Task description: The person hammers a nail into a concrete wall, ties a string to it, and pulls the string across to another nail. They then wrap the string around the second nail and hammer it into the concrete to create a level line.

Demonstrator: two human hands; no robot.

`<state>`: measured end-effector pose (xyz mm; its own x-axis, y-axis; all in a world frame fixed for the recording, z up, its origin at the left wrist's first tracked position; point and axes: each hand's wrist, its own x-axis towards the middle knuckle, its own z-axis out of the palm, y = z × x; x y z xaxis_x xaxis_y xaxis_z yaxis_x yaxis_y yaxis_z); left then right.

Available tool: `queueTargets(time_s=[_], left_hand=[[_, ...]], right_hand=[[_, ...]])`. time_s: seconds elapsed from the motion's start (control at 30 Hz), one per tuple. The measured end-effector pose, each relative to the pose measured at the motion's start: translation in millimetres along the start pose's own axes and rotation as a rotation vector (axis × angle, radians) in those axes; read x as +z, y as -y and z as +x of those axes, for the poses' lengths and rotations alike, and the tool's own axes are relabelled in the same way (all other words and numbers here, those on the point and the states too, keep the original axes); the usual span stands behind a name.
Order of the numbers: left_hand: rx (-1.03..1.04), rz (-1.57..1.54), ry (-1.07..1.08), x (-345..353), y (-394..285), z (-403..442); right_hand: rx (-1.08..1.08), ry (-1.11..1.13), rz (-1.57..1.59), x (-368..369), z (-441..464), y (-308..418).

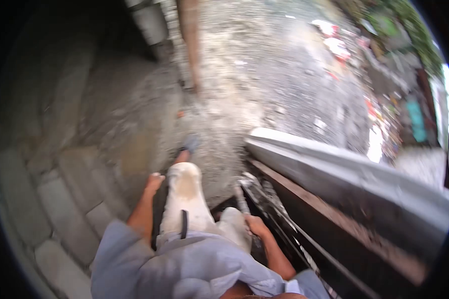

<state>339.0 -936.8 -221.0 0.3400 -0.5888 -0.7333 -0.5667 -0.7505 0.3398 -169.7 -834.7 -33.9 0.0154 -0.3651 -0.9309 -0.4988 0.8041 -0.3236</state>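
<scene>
My left hand hangs beside my left thigh, near the pale trousers. Its fingers look bent, but blur hides whether anything is in them. Low on the other side, my right hand is closed around a pale, dirty rod next to my right leg. The rod's lower part is partly hidden by the hand, and I cannot make out what it belongs to. A dark strap or cord lies over the front of the trousers. One foot in a grey shoe is stepping forward on the ground.
Along the right runs a grey metal sheet edge above a brown beam. Grey blocks line the left. A brown post rises ahead, beside rough, pale ground. Blurred litter lies at the far right.
</scene>
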Motion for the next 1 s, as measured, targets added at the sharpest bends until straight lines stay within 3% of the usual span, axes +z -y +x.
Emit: queueTargets(time_s=[0.03,0.07,0.13,0.17,0.2,0.27,0.33,0.4,0.47,0.6,0.8,1.0], left_hand=[[0.000,-0.134,0.101,-8,-42,-17],[0.099,-0.269,0.069,10,-63,-13],[0.279,-0.277,0.182,34,-131,-9],[0.277,-0.432,0.328,23,-206,-71],[0.365,-0.394,0.413,36,-255,-94],[0.853,-0.077,0.530,63,-334,-129],[0.951,0.025,0.808,72,-402,-212],[1.119,0.109,1.021,94,-433,-256],[1.287,0.215,1.133,91,-451,-308],[1.346,0.346,1.224,94,-445,-391],[1.388,0.501,1.093,165,-406,-405],[1.429,0.314,1.019,204,-375,-456]], right_hand=[[-0.031,0.006,-0.063,-7,-16,-14],[-0.054,0.011,-0.125,-15,-30,-17],[-0.041,0.010,-0.205,-26,-65,-29],[-0.010,-0.088,-0.136,-29,-82,-44],[-0.010,-0.091,-0.244,-31,-94,-53],[0.018,-0.185,-0.267,-33,-121,-57],[0.198,-0.110,-0.312,-26,-172,-50],[0.219,-0.243,-0.251,-5,-195,-68],[0.269,-0.267,-0.179,11,-209,-82],[0.361,-0.300,0.030,43,-227,-132],[0.405,-0.403,0.627,148,-208,-252],[0.446,-0.661,1.113,294,-199,-358]])
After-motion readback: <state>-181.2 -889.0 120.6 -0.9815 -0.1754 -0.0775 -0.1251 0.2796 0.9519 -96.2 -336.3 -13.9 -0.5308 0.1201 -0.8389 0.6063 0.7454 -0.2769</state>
